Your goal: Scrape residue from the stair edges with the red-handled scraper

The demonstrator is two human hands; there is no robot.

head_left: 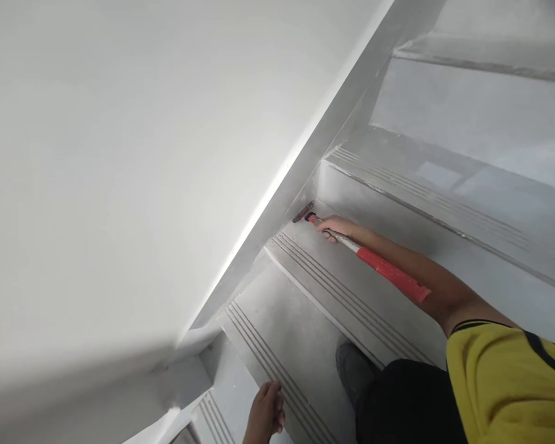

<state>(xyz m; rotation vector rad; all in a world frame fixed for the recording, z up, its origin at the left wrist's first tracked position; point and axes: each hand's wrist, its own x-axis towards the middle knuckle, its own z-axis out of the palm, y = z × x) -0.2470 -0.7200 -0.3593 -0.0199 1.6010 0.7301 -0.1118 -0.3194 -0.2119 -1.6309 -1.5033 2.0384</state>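
My right hand [335, 227] grips the pale shaft of a long scraper [379, 264] with a red grip, close behind its dark blade. The blade [303, 212] sits in the corner where a grey stair tread [351, 290] meets the grey skirting [287, 197] of the white wall. My arm stretches out over that tread from a yellow sleeve [504, 382]. My left hand [264, 412] rests on the grooved front edge of a lower step [277, 345], holding nothing, with its fingers loosely bent.
Grey concrete steps with grooved nosings climb to the upper right, up to a landing [490, 117]. A white wall [120, 154] fills the left. My dark shoe [351, 370] and black trouser leg [407, 401] rest on the lower step.
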